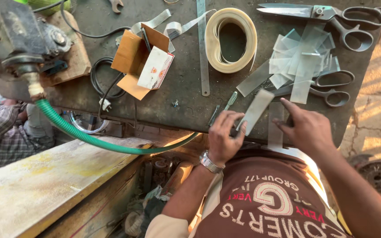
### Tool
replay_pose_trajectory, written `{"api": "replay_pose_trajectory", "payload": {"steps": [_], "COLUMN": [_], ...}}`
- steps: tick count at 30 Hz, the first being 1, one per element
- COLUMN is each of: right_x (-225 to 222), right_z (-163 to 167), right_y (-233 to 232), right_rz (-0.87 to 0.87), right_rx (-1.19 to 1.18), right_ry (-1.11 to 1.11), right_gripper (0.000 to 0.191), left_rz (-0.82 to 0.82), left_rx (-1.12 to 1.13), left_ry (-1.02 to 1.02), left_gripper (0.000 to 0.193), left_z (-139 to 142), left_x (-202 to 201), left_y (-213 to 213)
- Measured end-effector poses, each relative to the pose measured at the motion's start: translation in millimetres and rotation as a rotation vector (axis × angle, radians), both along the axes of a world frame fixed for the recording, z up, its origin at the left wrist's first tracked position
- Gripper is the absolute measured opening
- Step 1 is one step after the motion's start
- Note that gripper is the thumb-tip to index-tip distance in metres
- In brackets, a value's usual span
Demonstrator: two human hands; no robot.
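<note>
Down at the near edge of the dark grey metal worktable [186, 83], the left hand [222, 134] pinches the lower end of a cloudy translucent plastic strip [256, 110], fingers curled shut around it so that it tilts up toward the right. Just beside it, the right hand [304, 128] lies flat on the table edge, fingers together and pointing left, pressing on a second pale strip [275, 125] that hangs over the edge. Behind the hands, toward the far right corner, lies a loose heap of cut clear plastic pieces [300, 57], with dark-handled scissors [331, 86] partly under it and large steel shears [331, 15] at the far edge. A coiled roll of cream plastic band [231, 39] sits near the middle, a steel ruler [203, 48] beside it, and an open brown cardboard box [142, 59] further left. A green ribbed hose [93, 139] curves below the left edge.
</note>
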State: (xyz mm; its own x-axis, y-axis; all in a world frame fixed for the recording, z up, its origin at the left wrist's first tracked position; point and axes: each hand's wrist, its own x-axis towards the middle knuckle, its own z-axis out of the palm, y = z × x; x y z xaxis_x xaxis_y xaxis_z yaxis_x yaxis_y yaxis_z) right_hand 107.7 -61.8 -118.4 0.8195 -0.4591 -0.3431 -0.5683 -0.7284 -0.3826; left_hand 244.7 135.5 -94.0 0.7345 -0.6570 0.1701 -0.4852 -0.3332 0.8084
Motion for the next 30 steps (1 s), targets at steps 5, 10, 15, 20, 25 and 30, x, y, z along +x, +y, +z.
{"api": "replay_pose_trajectory", "payload": {"steps": [5,10,15,20,25,30], "right_x": [-4.6,-3.4,7.9,6.0,-15.2,-28.3], "right_z": [-18.2,-10.6,3.7,20.4,34.7,36.9], "right_y": [-1.9,-13.6,-10.7,-7.1,-7.1,-20.2], "right_rz": [0.035,0.167,0.210,0.290,0.355,0.420], "right_rx": [0.016,0.004,-0.029,-0.056,0.071,0.214], "right_ry": [0.030,-0.113,0.015,-0.053,-0.466,-0.589], "right_gripper": [0.054,0.066,0.052,0.042,0.023,0.021], "left_rz": [0.054,0.183,0.280,0.473,0.607,0.507], "left_rx": [-0.007,0.114,0.126,-0.085,-0.158,-0.453], "left_ry": [0.015,-0.011,0.205,0.460,0.414,0.649], "left_gripper": [0.019,0.017,0.035,0.028,0.024,0.017], "left_z": [4.7,-3.3,-27.5,-51.3,-57.3,-59.0], "left_x": [-38.8,-82.2,-133.5,-161.8,-175.8,-183.1], "left_y": [4.4,8.2,-1.0,-26.5,-37.0,-25.6]}}
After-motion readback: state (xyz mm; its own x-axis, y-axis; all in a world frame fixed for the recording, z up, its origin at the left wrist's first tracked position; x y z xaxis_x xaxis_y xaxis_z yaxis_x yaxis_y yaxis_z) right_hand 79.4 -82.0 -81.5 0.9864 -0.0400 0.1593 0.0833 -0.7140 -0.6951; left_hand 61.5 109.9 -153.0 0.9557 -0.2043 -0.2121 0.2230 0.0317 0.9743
